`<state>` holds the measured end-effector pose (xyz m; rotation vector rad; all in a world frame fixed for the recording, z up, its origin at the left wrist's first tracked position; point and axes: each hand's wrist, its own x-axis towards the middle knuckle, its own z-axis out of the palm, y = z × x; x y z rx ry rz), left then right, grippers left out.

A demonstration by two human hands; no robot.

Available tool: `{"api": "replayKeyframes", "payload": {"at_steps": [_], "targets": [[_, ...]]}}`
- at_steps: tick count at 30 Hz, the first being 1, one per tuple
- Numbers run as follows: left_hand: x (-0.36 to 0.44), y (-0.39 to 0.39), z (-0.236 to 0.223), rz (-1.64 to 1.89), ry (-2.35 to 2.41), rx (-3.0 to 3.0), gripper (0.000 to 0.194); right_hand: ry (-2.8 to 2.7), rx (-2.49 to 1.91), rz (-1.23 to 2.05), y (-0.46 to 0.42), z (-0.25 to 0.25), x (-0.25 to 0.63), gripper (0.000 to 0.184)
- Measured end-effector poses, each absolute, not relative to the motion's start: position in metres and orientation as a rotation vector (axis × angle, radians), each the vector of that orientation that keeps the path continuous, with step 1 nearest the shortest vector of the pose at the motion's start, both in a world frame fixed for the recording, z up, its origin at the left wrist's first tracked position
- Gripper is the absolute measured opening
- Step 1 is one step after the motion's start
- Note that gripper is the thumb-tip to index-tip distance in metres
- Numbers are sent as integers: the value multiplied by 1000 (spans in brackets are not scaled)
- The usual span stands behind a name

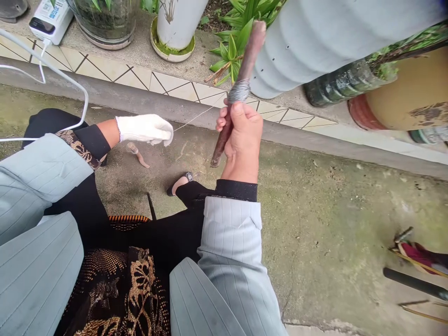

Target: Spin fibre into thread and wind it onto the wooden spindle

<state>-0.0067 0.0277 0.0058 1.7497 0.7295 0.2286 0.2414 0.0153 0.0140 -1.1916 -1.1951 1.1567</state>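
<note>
Gripping a brown stick in the right hand, bare, with fingers curled firmly around the shaft and thumb pressed against it. Held slantwise across the near edge of the tiled ledge, upper end pointing past it, lower end over the ground on the near side. Wound near mid-length with a grey coil, seen against the ledge's tile band. Drawn out from there as a thin grey strand, slanting down across the ledge's front face to the left hand. Gloved in white on that side, with fingers folded together, apparently pinching the strand at the tips; cannot tell exactly how beneath the glove. Placed before the ledge, over the ground, nearer its left end than the stick.

Lined up on or just behind the ledge, from its left end: a white power bank with a cable plugged in, a clear jar, a white pot in a green-stained saucer, a leafy plant, a big grey ribbed pot, a cut plastic bottle and a tan pot. Lying on the ground before the ledge's left part: a small wooden piece. Lying well out from its right part: a dark red item and a dark pole.
</note>
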Motion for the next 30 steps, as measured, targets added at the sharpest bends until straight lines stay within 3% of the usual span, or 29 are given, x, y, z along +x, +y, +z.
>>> {"api": "replayKeyframes", "payload": {"at_steps": [7,11,15,17,23,26,30], "targets": [[-9,27,20,146,684,1817,20,-1458,-1728,1053,28,-18,258,26],[-15,32,20,267,702,1742,22,-1851,-1906,1280,23,-20,247,22],[-17,36,17,469,775,1647,18,-2221,-1494,1945,10,-2,230,21],[-15,37,16,557,858,1662,18,-2193,-1174,2079,2,11,227,26],[-10,32,5,298,755,1790,22,-1380,-1112,1294,3,25,241,27],[-9,30,2,154,653,1790,21,-1289,-1368,1185,13,11,246,25],[-9,30,1,105,619,1805,20,-1587,-1819,1160,21,-5,245,26]]}}
